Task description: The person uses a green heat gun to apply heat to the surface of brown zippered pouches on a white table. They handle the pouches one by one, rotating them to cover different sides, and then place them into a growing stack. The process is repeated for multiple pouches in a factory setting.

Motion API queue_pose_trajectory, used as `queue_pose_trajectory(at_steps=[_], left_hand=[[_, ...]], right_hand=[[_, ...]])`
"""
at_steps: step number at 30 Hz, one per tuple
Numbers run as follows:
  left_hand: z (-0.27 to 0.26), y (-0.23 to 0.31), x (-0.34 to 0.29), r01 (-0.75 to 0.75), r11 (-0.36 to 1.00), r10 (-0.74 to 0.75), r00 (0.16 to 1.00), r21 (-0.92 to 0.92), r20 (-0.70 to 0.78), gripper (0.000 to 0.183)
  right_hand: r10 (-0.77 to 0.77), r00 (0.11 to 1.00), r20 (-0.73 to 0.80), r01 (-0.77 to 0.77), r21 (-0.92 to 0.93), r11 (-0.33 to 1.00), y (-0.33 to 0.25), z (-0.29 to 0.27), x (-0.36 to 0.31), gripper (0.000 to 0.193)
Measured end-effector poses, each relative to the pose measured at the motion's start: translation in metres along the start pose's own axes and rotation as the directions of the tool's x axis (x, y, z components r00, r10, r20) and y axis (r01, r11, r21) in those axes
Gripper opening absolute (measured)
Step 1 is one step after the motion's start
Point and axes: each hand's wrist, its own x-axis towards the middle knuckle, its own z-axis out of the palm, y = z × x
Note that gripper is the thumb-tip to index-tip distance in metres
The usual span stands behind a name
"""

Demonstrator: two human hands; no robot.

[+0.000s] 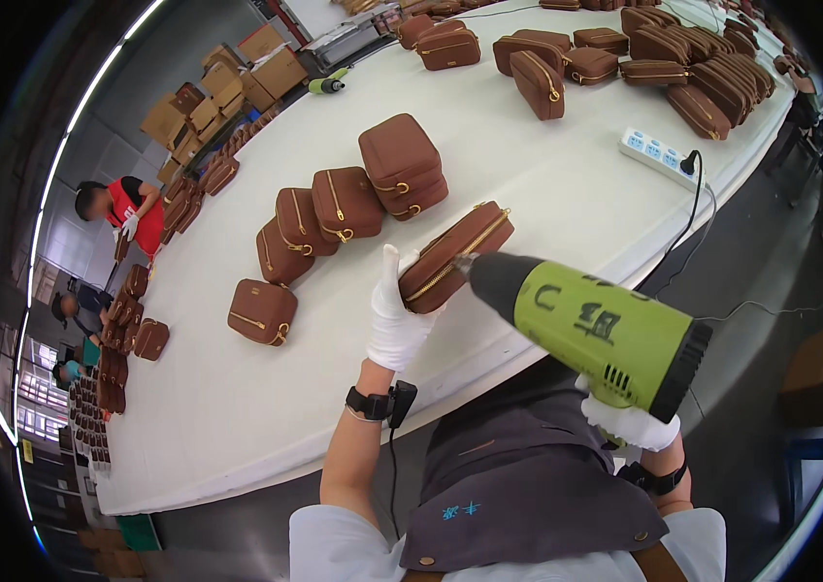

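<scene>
Tilting over the bench, a brown bag is gripped by the left hand, a green heat gun by the right hand, fingers closed; scorching could be caused by nozzle closeness.

Heat gun: right of held bag
Stacked bags: beyond it, leftward
Power strip: beyond it, rightward
Table: beneath it

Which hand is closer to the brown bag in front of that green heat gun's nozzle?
The left. The left hand holds the brown bag; the right hand is farther off, gripping the green heat gun, with its nozzle pointed at the bag.
</scene>
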Motion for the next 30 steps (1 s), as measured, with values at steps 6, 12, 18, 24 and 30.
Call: queue_pose_trajectory(at_steps=[6, 12, 18, 24, 30], left_hand=[[0.004, 0.015, 0.011, 0.017, 0.999, -0.014, 0.999, 0.044, -0.051, 0.108], [0.018, 0.014, 0.022, 0.059, 0.997, -0.053, 0.992, 0.057, -0.114, 0.098], [0.021, 0.026, 0.027, -0.018, 0.980, 0.055, 0.982, 0.198, -0.181, 0.101], [0.023, 0.039, 0.030, 0.020, 0.980, 0.014, 0.985, 0.197, -0.170, 0.104], [0.028, 0.035, 0.030, -0.137, 0.971, 0.179, 0.959, 0.194, -0.221, 0.095]], right_hand=[[-0.146, 0.989, 0.007, 0.146, -0.128, 0.981, 0.006, -0.005, -0.011, 0.044], [-0.360, 0.915, 0.185, 0.397, -0.246, 0.884, 0.024, -0.008, -0.029, 0.045], [0.029, 0.999, -0.039, -0.025, 0.104, 0.994, -0.002, 0.000, -0.007, 0.045], [0.022, 0.999, -0.025, -0.020, 0.085, 0.996, 0.000, -0.004, -0.014, 0.045], [-0.254, 0.964, 0.084, 0.265, -0.174, 0.948, 0.025, -0.007, -0.037, 0.046]])
